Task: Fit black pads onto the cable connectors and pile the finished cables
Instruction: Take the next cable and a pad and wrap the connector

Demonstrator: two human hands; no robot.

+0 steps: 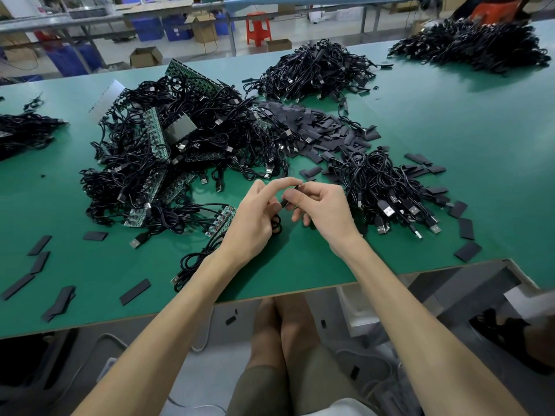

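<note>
Left hand [255,217]: fingers curled, gripping a looped cable [195,261] against the palm, with forefinger and thumb reaching across to the right hand. Right hand [324,208]: thumb and forefinger pinched on a black pad [283,203], other fingers loosely bent below. Whether the pad is seated on the cable's connector cannot be determined, as the fingers cover the joint. Both hands are raised just above the near edge of the green table [450,130]. The held cable trails down and to the left across the table, ending in a USB plug [174,280]. Just to the right of the hands lies a pile of cables [384,187], plugs facing the near edge. Beyond the hands lies a heap of loose pads [315,127], touching that pile. To the left is a large tangle of cables [168,151] mixed with green circuit-board strips [153,127]. Scattered pads [39,262] lie on the near left; more pads [465,229] lie on the near right. Further cable piles sit at the far centre [312,70], far right [474,46] and left edge [21,133]. A red stool [258,27] and blue crates [147,28] stand on the floor beyond.
</note>
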